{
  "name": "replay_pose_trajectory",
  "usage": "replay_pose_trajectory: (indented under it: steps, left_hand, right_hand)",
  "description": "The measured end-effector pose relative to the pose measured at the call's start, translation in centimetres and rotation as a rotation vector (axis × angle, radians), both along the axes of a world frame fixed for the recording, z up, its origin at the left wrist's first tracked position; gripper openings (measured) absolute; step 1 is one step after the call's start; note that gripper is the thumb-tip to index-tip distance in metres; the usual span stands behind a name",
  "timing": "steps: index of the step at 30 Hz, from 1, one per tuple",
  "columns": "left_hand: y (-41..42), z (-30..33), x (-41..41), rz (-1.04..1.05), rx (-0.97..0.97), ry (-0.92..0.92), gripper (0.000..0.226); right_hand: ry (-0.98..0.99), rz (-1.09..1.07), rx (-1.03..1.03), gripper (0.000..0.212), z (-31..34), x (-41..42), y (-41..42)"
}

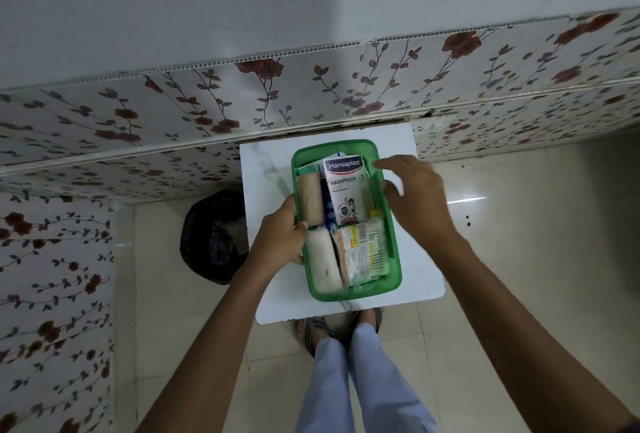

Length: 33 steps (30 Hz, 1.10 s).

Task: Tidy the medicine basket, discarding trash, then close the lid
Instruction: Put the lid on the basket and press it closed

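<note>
Green basket (346,150), white board (263,172), seemingly black bin (213,235).

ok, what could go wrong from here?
1. The Hansaplast box lies atop other items; if it sits proud of the basket rim, a lid may not seat.
2. The right hand is blurred over the rim and could knock packets askew.
3. The basket sits near the board front edge, held only by the left hand; a shove could slide it off.

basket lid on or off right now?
Cannot tell for sure. The contents of the green basket, like the Hansaplast box, show clearly, but a clear lid may be on top. Left hand grips its side.
</note>
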<state>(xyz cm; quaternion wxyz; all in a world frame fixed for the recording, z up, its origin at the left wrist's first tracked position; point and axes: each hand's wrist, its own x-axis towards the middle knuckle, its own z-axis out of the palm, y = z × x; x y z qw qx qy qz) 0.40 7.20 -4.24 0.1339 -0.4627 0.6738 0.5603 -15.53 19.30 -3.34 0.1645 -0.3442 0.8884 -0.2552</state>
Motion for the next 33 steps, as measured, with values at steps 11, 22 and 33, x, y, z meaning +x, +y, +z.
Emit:
replay_pose_trajectory:
  steps: [11, 22, 33]
  left_hand:
    - [-1.0, 0.8, 1.9, 0.213, 0.027, 0.081, 0.050]
    - [-4.1, 2.0, 6.0, 0.341, 0.061, 0.202, 0.036]
    - [-0.3, -0.4, 2.8, 0.265, 0.152, 0.176, 0.041]
  right_hand:
    - [-0.511, -0.334, 0.369, 0.041, -5.4, -0.1, 3.7]
    - [-0.301, -0.226, 0.409, 0.026, -7.2, 4.4, 1.8]
    - [0.006, -0.259, 0.163, 0.033, 3.9, 4.6, 1.4]
